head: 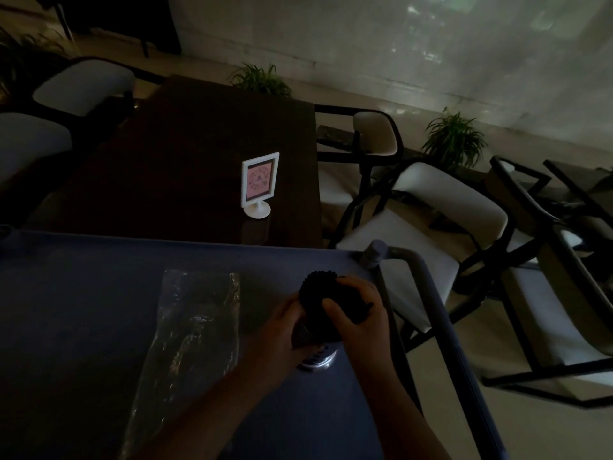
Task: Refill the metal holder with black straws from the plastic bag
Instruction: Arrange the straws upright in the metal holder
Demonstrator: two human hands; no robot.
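Observation:
A thick bundle of black straws (320, 293) stands upright in the metal holder (316, 358), whose shiny base shows on the grey cart top (83, 293). My right hand (361, 313) grips the bundle from the right, fingers curled over the straws. My left hand (282, 330) wraps round the left side, where the straws meet the holder. The clear plastic bag (192, 330) lies flat on the cart to the left of my hands; in this dim light I cannot tell what it holds.
The cart's grey handle bar (428, 293) runs along its right edge. Beyond the cart is a dark wooden table (185, 167) with a white framed sign (259, 182). Cushioned chairs (431, 207) crowd the right side; potted plants (454, 137) line the wall.

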